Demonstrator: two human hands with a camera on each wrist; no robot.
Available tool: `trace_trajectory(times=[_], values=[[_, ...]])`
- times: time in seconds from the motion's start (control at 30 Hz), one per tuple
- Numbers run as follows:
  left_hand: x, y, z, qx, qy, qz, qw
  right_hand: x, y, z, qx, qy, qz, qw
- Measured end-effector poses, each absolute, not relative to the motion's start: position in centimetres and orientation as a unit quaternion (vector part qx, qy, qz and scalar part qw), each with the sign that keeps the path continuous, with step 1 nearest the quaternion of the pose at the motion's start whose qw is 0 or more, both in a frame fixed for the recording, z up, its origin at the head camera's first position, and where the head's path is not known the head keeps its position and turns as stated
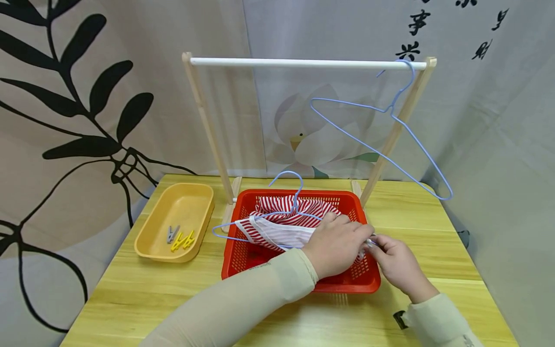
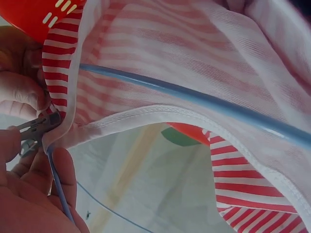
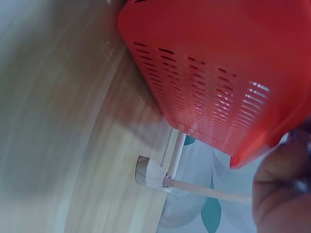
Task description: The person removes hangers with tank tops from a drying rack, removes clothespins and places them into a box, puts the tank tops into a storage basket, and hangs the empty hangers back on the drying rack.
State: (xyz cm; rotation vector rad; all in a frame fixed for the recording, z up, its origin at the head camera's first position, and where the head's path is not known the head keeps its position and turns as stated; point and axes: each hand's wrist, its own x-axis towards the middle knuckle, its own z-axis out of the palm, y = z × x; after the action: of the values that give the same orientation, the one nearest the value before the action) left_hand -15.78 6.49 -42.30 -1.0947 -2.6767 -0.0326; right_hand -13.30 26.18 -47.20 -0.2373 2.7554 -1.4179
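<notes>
A red-and-white striped garment [image 1: 277,226] with white trim lies on a blue wire hanger [image 1: 223,230] over the red basket [image 1: 299,287]. My left hand [image 1: 336,243] reaches across to the right end and holds the hanger with the garment edge. Close by at the basket's right rim, my right hand [image 1: 399,265] pinches a small grey clothespin [image 1: 369,242]. In the left wrist view the clothespin [image 2: 41,127] sits at the garment's white-trimmed edge between both hands, with the hanger wire running past it. Only part of the right hand [image 3: 284,189] shows in the right wrist view.
A yellow tray [image 1: 173,193] with grey and yellow clothespins [image 1: 182,239] stands at the left. Behind the basket rises a rack with a white bar [image 1: 295,62] and wooden legs. Another blue hanger [image 1: 392,108] hangs at its right end. A small black item [image 1: 400,320] lies near the right sleeve.
</notes>
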Motion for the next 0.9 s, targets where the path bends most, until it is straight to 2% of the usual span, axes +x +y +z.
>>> trace_trajectory(times=[0.23,0.5,0.9], values=[[-15.60,6.65,-42.38,-0.373,-0.921,-0.001,0.110,-13.40,26.29,-47.17,-0.092,0.862,-0.496,0.049],[-15.59,6.66,-42.36,-0.369,-0.921,-0.008,0.122,-13.39,26.31,-47.01,-0.081,0.840,-0.533,0.067],[-15.43,6.69,-42.48,-0.368,-0.918,-0.018,0.144,-13.19,26.44,-46.86,-0.084,0.839,-0.534,0.058]])
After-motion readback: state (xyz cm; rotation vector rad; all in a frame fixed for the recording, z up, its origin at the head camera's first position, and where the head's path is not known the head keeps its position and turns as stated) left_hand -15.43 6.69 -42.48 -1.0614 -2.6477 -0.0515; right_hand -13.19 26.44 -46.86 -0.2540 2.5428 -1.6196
